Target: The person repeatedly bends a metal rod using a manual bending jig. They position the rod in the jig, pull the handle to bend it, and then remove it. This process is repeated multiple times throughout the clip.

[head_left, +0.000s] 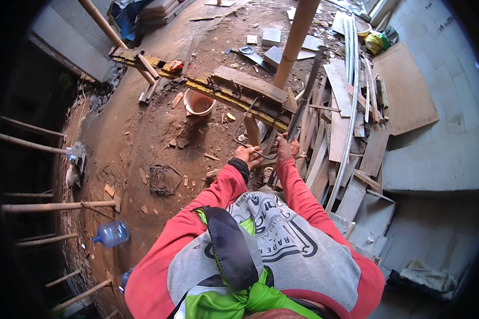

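Your forearms reach forward and converge just off the near edge of the yellow-edged bench (197, 85), toward its right end. Your left hand (247, 157), fingers bent, pinches a thin bent rod (266, 157) there; your right hand (286, 147) curls beside a long dark bar (303, 101), its fingertips hidden, so its grip cannot be made out.

Seen from above, both of the person's arms (202, 199) reach forward in red sleeves, angling inward until the hands nearly meet. The left hand (247, 157), its wrist (240, 168) wrapped in a black band, has curled fingers. The right hand (287, 147) sits slightly farther forward, its grip hard to make out.
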A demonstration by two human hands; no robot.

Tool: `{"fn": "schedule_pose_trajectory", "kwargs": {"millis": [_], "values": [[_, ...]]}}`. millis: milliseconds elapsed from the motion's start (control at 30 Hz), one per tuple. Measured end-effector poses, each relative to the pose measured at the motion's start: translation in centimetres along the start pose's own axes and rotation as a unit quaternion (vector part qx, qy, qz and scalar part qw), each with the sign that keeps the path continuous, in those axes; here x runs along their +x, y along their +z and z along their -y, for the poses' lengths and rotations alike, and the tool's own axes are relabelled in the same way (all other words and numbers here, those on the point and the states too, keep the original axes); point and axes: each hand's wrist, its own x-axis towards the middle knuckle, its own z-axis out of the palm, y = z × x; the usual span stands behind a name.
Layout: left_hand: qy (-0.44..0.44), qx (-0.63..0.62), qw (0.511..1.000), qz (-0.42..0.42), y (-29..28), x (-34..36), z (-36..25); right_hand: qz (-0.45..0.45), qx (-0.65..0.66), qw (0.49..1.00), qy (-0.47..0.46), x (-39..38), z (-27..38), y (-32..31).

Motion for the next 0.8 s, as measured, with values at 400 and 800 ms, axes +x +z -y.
{"fn": "schedule_pose_trajectory", "kwargs": {"millis": [400,800], "values": [[0.241,0.603,0.746,-0.145,4.3,7.7,-10.0,0.008,0.048,0.999,0.0,-0.2,1.3,0.2],[0.273,0.562,0.759,-0.182,5.2,5.2,-11.6,0.016,0.05,0.998,0.034,-1.0,3.3,0.4]]}}
